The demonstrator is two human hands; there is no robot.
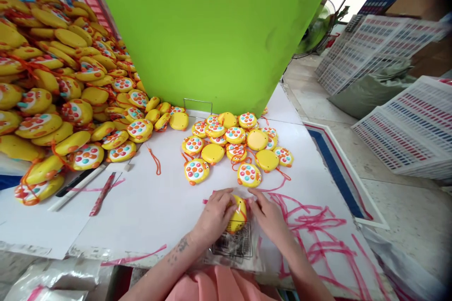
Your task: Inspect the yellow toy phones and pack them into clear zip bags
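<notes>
A yellow toy (237, 220) with an orange cord lies at the table's near edge, in or under a clear plastic bag (233, 249) with black print. From the left, my left hand (217, 210) is closed on the toy, its fingers curled over the upper side. On the other side, my right hand (266, 214) has thumb and index finger bent close together at the bag's upper right edge. A bit of pink strip shows by those fingertips. Just beyond my hands sits a group of similar yellow toys (249, 175), some with colored dots facing up, others plain side up.
A large heap of yellow toys (76, 110) fills the left. A green panel (212, 33) rises behind the table. Pink strips (318, 221) are strewn at right. A red marker-like stick (102, 194) and an orange cord (154, 160) lie left. Printed sheets (406, 127) stand beyond the right edge.
</notes>
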